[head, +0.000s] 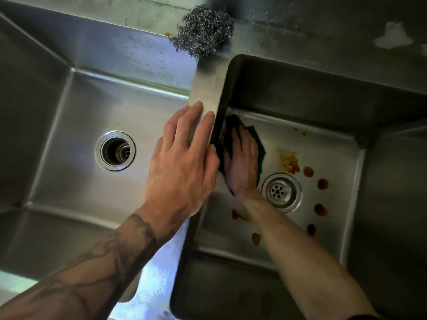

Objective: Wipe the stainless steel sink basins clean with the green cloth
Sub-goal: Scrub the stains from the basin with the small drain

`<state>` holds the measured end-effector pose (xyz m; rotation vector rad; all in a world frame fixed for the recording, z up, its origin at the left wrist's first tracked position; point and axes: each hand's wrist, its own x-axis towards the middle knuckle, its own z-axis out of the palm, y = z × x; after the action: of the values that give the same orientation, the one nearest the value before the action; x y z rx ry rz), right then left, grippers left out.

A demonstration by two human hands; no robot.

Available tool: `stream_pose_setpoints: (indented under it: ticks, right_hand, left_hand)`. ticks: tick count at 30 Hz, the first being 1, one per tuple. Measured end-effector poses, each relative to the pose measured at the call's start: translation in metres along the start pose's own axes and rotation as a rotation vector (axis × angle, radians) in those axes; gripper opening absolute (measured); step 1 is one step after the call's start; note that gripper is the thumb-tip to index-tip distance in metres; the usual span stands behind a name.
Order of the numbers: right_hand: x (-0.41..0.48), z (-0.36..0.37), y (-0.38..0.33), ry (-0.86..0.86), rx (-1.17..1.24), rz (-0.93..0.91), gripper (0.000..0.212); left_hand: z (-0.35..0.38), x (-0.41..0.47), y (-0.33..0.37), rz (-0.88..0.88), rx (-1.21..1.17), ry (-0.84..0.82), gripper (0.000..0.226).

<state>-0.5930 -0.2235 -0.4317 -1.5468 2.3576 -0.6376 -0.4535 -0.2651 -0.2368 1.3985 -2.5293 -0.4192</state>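
Two stainless steel basins lie side by side, the left basin [76, 116] and the right basin [342, 172]. A dark green cloth [258, 146] lies flat on the right basin's floor by its left wall. My right hand [242, 162] presses down on the cloth with straight fingers. My left hand [182, 167] rests flat on the steel divider [205, 88] between the basins, fingers spread. Orange-brown stains [290, 161] dot the right basin's floor around its strainer drain [280, 192].
A steel wool scourer [203, 30] sits on the back ledge above the divider. The left basin has an open round drain [114, 150]. A grimy wall [323, 19] runs behind the sink.
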Motion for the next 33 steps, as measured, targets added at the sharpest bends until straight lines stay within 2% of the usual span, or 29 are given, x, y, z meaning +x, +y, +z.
stream_pose_setpoints:
  ticks: [3,5,6,9,11,12,16,18,21,23,25,28,29,31,33]
  right_hand:
    - [-0.05,-0.009,0.019,-0.206,-0.039,-0.332,0.072]
    - [-0.04,-0.018,0.041,-0.246,-0.092,-0.408,0.072]
    - [-0.024,-0.02,0.046,-0.208,-0.102,-0.358,0.07]
    - [0.027,-0.016,0.033,-0.019,-0.111,-0.055,0.06]
    - [0.024,-0.01,0.013,0.018,-0.09,0.025,0.06]
    - [0.01,-0.008,0.009,-0.021,-0.068,-0.008,0.061]
    - [-0.049,-0.02,0.033,-0.261,-0.086,-0.364,0.074]
    - [-0.029,-0.023,0.047,-0.219,-0.097,-0.315,0.071]
    - [0.019,-0.017,0.033,-0.019,-0.122,-0.007,0.061]
    - [0.019,-0.01,0.011,0.047,-0.102,0.098,0.06]
    - [-0.013,-0.006,0.003,-0.022,-0.034,0.015,0.063]
    - [-0.071,-0.018,0.025,-0.229,-0.053,-0.319,0.071]
    - [-0.074,-0.024,0.037,-0.269,-0.079,-0.377,0.073]
    - [-0.054,-0.03,0.053,-0.228,-0.103,-0.317,0.069]
    - [-0.017,-0.03,0.053,-0.089,-0.121,-0.124,0.062]
  left_hand:
    - [0.0,0.0,0.0,-0.004,0.001,-0.001,0.049]
    - [-0.001,0.0,0.001,0.0,-0.003,0.004,0.049]
    - [0.0,0.0,0.001,0.004,-0.002,0.01,0.049]
    - [0.001,0.0,-0.001,0.013,-0.001,0.018,0.047]
    - [0.001,0.0,-0.001,0.017,0.002,0.013,0.047]
    - [0.001,0.0,-0.001,0.017,0.006,0.009,0.048]
    - [0.0,0.0,-0.001,0.01,0.008,0.007,0.048]
    - [0.001,0.0,0.0,0.012,0.005,0.013,0.048]
    - [0.002,0.001,-0.001,0.016,0.003,0.013,0.047]
    - [0.002,0.001,-0.002,0.012,0.002,0.017,0.047]
    - [0.001,0.0,-0.001,0.005,0.01,0.019,0.047]
    - [0.002,0.0,0.0,0.0,0.014,0.029,0.047]
    - [0.001,0.0,0.0,-0.001,0.014,0.03,0.047]
    - [0.001,0.0,0.0,0.008,0.015,0.03,0.047]
    - [0.001,0.0,0.0,0.01,0.011,0.022,0.048]
